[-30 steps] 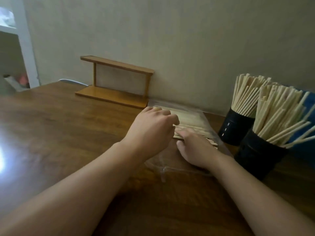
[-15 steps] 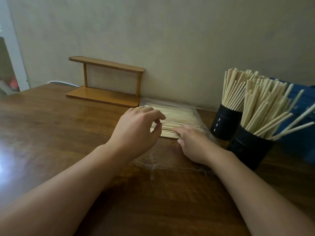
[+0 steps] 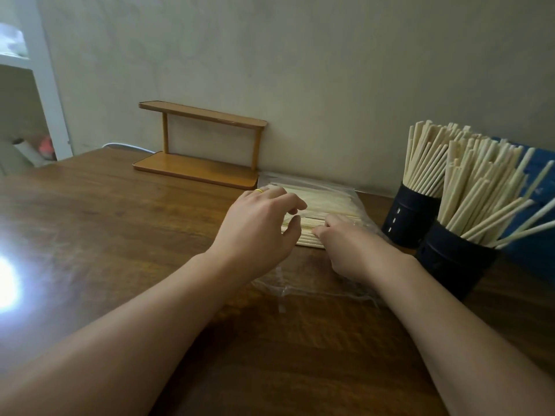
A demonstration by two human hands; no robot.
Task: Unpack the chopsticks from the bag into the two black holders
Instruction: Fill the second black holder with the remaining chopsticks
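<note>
Both hands reach into the clear plastic bag [image 3: 318,283] on the brown wooden table [image 3: 120,223], the left hand [image 3: 258,226] with fingers loosely spread, the right hand [image 3: 345,244] pinching the pale wooden chopsticks [image 3: 318,205], which could slip and roll because the two round black holders [image 3: 450,259] look very full

Both forearms are showing bare from the lower edge of the view up to the wrists, with no sleeve, watch or bracelet covering them. The left hand [image 3: 258,226] is wearing a thin gold-coloured ring [image 3: 259,190] on one finger. The right hand [image 3: 350,244] is showing bare, its nails looking short and plain.
</note>
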